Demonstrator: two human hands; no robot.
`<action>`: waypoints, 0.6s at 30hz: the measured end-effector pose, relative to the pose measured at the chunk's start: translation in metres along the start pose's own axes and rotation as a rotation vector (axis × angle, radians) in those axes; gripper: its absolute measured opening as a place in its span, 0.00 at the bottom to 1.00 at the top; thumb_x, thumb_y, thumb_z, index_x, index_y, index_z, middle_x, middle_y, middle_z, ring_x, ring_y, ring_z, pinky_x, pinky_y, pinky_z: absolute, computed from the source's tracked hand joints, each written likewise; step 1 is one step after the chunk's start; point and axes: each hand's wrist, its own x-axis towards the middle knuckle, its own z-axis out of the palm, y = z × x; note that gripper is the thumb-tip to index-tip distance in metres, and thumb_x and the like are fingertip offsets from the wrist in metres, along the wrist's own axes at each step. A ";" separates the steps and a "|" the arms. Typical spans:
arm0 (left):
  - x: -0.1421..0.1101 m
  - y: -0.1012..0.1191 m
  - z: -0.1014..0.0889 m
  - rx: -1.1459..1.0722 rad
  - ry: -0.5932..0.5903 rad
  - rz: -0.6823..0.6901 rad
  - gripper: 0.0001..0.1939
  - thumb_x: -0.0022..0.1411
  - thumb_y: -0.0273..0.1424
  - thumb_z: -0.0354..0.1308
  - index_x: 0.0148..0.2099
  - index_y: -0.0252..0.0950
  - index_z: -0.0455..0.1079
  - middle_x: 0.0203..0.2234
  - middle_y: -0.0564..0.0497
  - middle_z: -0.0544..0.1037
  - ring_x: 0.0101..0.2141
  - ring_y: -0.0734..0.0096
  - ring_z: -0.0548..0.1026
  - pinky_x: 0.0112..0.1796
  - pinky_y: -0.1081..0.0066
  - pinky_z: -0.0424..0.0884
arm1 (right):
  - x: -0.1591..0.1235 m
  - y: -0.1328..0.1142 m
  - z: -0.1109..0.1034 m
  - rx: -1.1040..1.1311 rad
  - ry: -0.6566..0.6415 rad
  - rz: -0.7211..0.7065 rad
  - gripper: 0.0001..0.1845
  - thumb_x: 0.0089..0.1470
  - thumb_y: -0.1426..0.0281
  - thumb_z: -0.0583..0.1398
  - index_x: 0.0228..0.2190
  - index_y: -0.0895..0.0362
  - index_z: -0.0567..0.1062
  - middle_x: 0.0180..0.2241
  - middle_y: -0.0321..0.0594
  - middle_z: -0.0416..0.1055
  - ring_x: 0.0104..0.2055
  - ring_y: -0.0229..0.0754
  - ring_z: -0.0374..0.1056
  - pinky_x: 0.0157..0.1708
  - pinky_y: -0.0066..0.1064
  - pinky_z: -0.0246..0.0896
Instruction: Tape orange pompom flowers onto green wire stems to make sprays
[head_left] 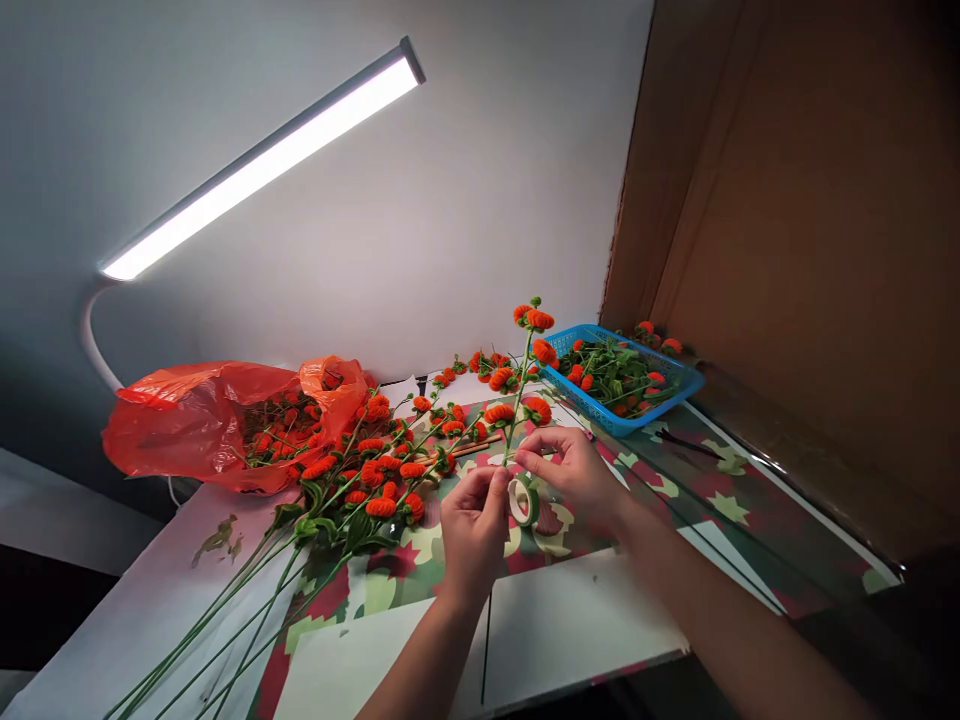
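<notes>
In front of me stands an artificial flower stem (523,385), upright and slightly tilted, with orange fuzzy blooms and a small green bud on top. My left hand (476,510) is closed, pinching this stem low down between thumb and fingers. Just above and to the right, my right hand (566,465) is closed too, its thumb and fingertips together at the stem. A roll of green floral tape (523,501) hangs between the two hands, below the right fingers. Whether its loose end is wound on the stem is too small to tell.
Long-stemmed orange flowers (382,490) lie in a pile at left. Behind them is a red plastic bag (195,415) of blooms. A blue basket (622,425) holds flower sprigs at back right. A lit lamp (262,165) leans overhead; cardboard (795,220) stands at right.
</notes>
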 end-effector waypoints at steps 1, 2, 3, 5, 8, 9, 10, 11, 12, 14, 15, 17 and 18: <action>-0.001 0.000 0.000 0.007 0.004 0.007 0.13 0.54 0.39 0.60 0.28 0.33 0.70 0.11 0.59 0.62 0.12 0.84 0.58 0.12 0.80 0.53 | 0.000 0.002 0.001 0.031 0.011 0.010 0.09 0.49 0.67 0.61 0.21 0.58 0.74 0.23 0.36 0.70 0.28 0.37 0.63 0.31 0.29 0.58; -0.001 0.000 0.001 -0.008 0.000 -0.001 0.14 0.53 0.40 0.60 0.28 0.33 0.70 0.11 0.59 0.62 0.12 0.84 0.57 0.12 0.80 0.52 | 0.001 0.004 0.003 0.081 0.020 0.028 0.09 0.48 0.67 0.61 0.21 0.58 0.74 0.23 0.36 0.70 0.28 0.37 0.64 0.31 0.29 0.58; -0.001 0.001 0.001 -0.048 -0.010 -0.026 0.14 0.53 0.40 0.60 0.28 0.33 0.70 0.11 0.60 0.61 0.11 0.84 0.56 0.11 0.81 0.51 | 0.001 0.007 0.005 0.147 0.025 0.055 0.08 0.47 0.66 0.62 0.21 0.58 0.74 0.23 0.36 0.70 0.28 0.37 0.64 0.32 0.30 0.59; 0.000 0.001 0.001 -0.178 -0.054 -0.113 0.15 0.50 0.41 0.62 0.27 0.32 0.69 0.10 0.61 0.60 0.10 0.86 0.53 0.10 0.82 0.47 | 0.002 0.013 0.010 0.285 0.024 0.110 0.09 0.45 0.64 0.63 0.23 0.57 0.75 0.23 0.35 0.70 0.28 0.37 0.65 0.32 0.30 0.60; 0.002 0.003 0.001 -0.424 -0.168 -0.291 0.15 0.48 0.40 0.64 0.26 0.33 0.66 0.09 0.63 0.58 0.08 0.90 0.47 0.09 0.84 0.43 | 0.002 0.018 0.017 0.385 -0.030 0.128 0.11 0.45 0.61 0.64 0.26 0.56 0.76 0.25 0.35 0.72 0.30 0.38 0.66 0.34 0.31 0.61; 0.003 0.003 0.000 -0.498 -0.217 -0.345 0.15 0.48 0.39 0.64 0.26 0.33 0.66 0.09 0.63 0.57 0.08 0.90 0.45 0.09 0.84 0.42 | 0.002 0.020 0.018 0.394 -0.053 0.115 0.11 0.45 0.60 0.63 0.26 0.56 0.77 0.25 0.35 0.72 0.31 0.38 0.67 0.35 0.31 0.61; 0.003 0.003 0.000 -0.563 -0.265 -0.392 0.15 0.47 0.38 0.65 0.26 0.33 0.65 0.09 0.64 0.56 0.08 0.91 0.44 0.09 0.85 0.42 | 0.002 0.020 0.019 0.400 -0.072 0.099 0.12 0.45 0.59 0.63 0.26 0.56 0.77 0.25 0.36 0.72 0.31 0.39 0.67 0.35 0.31 0.61; 0.004 0.003 -0.001 -0.615 -0.307 -0.432 0.15 0.47 0.38 0.65 0.26 0.33 0.66 0.09 0.64 0.55 0.07 0.91 0.43 0.08 0.85 0.41 | 0.001 0.021 0.020 0.408 -0.086 0.088 0.12 0.46 0.59 0.63 0.25 0.56 0.77 0.24 0.36 0.72 0.30 0.38 0.67 0.34 0.31 0.61; 0.005 0.003 -0.001 -0.646 -0.338 -0.465 0.15 0.46 0.38 0.65 0.26 0.33 0.66 0.09 0.64 0.55 0.07 0.91 0.42 0.08 0.85 0.41 | 0.001 0.021 0.021 0.422 -0.090 0.086 0.13 0.46 0.59 0.63 0.23 0.56 0.76 0.23 0.35 0.71 0.29 0.38 0.66 0.34 0.31 0.61; 0.005 0.002 -0.001 -0.617 -0.339 -0.494 0.16 0.46 0.40 0.65 0.27 0.33 0.66 0.10 0.64 0.56 0.07 0.91 0.45 0.08 0.85 0.43 | 0.001 0.021 0.021 0.451 -0.054 0.095 0.13 0.45 0.59 0.63 0.22 0.56 0.75 0.21 0.34 0.69 0.27 0.36 0.65 0.31 0.30 0.61; 0.005 0.002 -0.001 -0.552 -0.306 -0.471 0.16 0.47 0.41 0.64 0.27 0.33 0.67 0.10 0.63 0.58 0.08 0.90 0.48 0.09 0.84 0.46 | 0.001 0.020 0.020 0.454 -0.026 0.102 0.13 0.44 0.59 0.64 0.21 0.57 0.75 0.21 0.34 0.69 0.26 0.36 0.64 0.30 0.29 0.60; 0.004 0.001 -0.002 -0.337 -0.189 -0.327 0.15 0.49 0.41 0.63 0.28 0.33 0.69 0.12 0.60 0.64 0.09 0.86 0.56 0.11 0.82 0.53 | 0.001 0.020 0.019 0.414 0.024 0.106 0.13 0.44 0.60 0.64 0.21 0.57 0.74 0.20 0.34 0.68 0.25 0.35 0.63 0.29 0.29 0.59; 0.003 0.001 -0.002 -0.209 -0.117 -0.217 0.13 0.50 0.39 0.63 0.29 0.33 0.71 0.14 0.58 0.67 0.11 0.84 0.61 0.13 0.81 0.58 | 0.001 0.020 0.018 0.380 0.039 0.102 0.13 0.44 0.60 0.64 0.21 0.58 0.74 0.20 0.34 0.68 0.25 0.36 0.63 0.29 0.29 0.58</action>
